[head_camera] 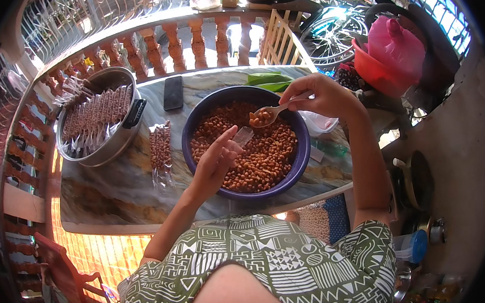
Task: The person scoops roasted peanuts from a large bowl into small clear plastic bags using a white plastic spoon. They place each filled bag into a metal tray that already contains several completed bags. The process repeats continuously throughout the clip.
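A purple basin (302,173) full of reddish-brown peanuts (262,166) stands on the marble-patterned table (106,200). Over the nuts, my left hand (218,158) holds a small clear plastic bag (243,136), its mouth tilted toward the spoon. My right hand (321,96) grips the handle of a pale spoon (273,112), whose bowl carries several peanuts just above the bag. To the left of the basin lie filled narrow plastic packets (161,147) of peanuts. How full the held bag is I cannot tell.
A metal pot (96,157) heaped with filled packets (98,112) stands at the left. A black phone (173,92) and green leaves (269,81) lie at the back. Beside the basin sits a clear plastic container (319,122). A red basin (379,74) with a pink bag (396,44) is at the back right.
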`<state>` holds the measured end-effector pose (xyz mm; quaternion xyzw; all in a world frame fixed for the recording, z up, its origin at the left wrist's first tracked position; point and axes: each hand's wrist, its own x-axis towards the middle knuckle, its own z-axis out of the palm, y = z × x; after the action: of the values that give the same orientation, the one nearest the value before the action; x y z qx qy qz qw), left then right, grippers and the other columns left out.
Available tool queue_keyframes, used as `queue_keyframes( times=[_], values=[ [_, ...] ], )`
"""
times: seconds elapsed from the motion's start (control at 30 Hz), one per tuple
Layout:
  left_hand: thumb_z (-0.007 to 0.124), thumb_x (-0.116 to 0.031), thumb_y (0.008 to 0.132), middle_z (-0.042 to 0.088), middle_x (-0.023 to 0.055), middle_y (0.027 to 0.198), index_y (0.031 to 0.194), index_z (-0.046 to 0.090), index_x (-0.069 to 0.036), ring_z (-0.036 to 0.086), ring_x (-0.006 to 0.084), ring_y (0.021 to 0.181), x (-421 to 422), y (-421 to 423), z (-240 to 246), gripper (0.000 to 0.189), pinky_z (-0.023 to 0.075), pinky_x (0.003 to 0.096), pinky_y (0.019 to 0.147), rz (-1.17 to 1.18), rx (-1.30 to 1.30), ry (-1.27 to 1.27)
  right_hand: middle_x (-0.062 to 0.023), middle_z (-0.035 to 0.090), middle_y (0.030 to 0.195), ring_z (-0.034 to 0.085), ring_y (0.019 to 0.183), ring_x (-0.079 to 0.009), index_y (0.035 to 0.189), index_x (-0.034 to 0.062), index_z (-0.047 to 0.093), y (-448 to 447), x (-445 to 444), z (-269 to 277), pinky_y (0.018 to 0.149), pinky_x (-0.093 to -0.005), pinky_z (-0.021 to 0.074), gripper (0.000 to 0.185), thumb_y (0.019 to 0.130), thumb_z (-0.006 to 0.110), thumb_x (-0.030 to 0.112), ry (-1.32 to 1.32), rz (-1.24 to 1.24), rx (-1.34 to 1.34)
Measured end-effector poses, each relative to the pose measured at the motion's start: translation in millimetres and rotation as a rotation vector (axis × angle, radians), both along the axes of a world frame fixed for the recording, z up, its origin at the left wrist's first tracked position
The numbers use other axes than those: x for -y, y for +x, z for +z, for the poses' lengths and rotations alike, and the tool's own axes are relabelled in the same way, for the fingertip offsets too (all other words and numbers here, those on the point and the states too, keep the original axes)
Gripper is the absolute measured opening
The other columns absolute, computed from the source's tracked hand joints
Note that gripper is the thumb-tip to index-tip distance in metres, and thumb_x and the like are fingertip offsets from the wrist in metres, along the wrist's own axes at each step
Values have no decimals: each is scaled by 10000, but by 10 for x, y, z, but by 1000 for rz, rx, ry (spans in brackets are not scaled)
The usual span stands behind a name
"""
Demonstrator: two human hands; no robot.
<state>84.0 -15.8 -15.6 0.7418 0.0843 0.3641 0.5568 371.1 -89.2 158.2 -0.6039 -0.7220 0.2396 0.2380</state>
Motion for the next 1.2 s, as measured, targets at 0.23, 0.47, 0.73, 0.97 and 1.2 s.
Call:
queue_keyframes(
  times=[0.23,0.47,0.73,0.97,1.2],
  values=[
    [517,-39,1021,622,38,1012,1519,404,-46,534,74,764,3,48,-12,511,488,227,728,11,41,-60,-73,740,921,702,885,-214,975,97,772,-227,-65,119,864,-360,504,148,830,751,113,56,4,219],
    [511,-57,1034,615,42,1043,1519,399,-45,537,69,771,-21,47,-48,498,492,223,732,-3,52,-92,-27,709,885,672,861,-220,941,141,765,-521,32,189,945,-382,387,118,826,767,113,261,-15,471],
    [507,-66,1046,582,54,1133,1529,391,-65,553,64,862,-33,9,-111,497,510,217,772,4,155,-61,-36,705,904,662,874,-232,914,146,762,-661,177,251,938,-385,369,123,816,740,75,396,-155,608],
    [464,-42,1050,593,58,1104,1508,425,-67,548,55,818,-11,-12,-55,460,510,213,763,30,210,-67,-33,730,898,680,900,-229,877,158,760,-196,-131,-1044,948,-430,336,199,729,731,28,-15,-201,568],
    [456,-66,1060,594,52,1106,1505,417,-42,551,56,821,-1,-22,-64,448,511,211,772,-2,241,-115,-85,771,952,723,932,-226,982,106,792,-403,-277,-1589,893,-390,491,195,793,744,101,-261,-136,-26]
  ],
)
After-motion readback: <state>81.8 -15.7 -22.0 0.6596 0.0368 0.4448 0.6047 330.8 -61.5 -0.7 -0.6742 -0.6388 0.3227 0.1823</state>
